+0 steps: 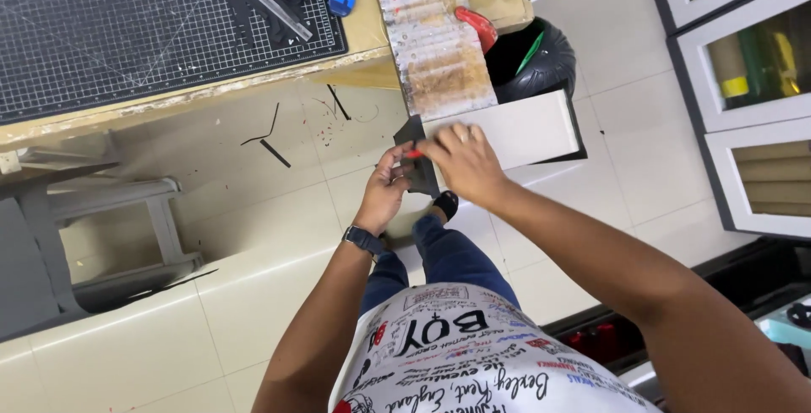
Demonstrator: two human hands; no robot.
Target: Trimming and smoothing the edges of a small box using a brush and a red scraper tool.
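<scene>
The right hand (463,160) lies knuckles-up over the near end of a long white board (515,130), its fingers curled down over the edge and covering whatever they pinch, so the grip itself is hard to make out; it seems closed on the board's corner together with a dark grey sheet (420,172). The left hand (384,189), with a dark watch (365,240) on its wrist, meets it from below, thumb and fingers pressed to the same dark sheet, and a small red thing (413,154) shows between the two hands, too small and too covered to name. The sheet is only partly seen: a dark corner rises above the hands beside the board's end and a narrow point hangs below them. The board runs away from the hands to the right, held in the air above the pale tiled floor (253,295), its far end passing in front of a black bin (541,62). Just above the hands, a stained brownish panel (435,50) overhangs the edge of a wooden worktable (211,92), on which a black gridded cutting mat (127,24) is cut off by the frame. Thin black offcuts (269,138) lie on the floor to the left, near a grey stool (101,236).
</scene>
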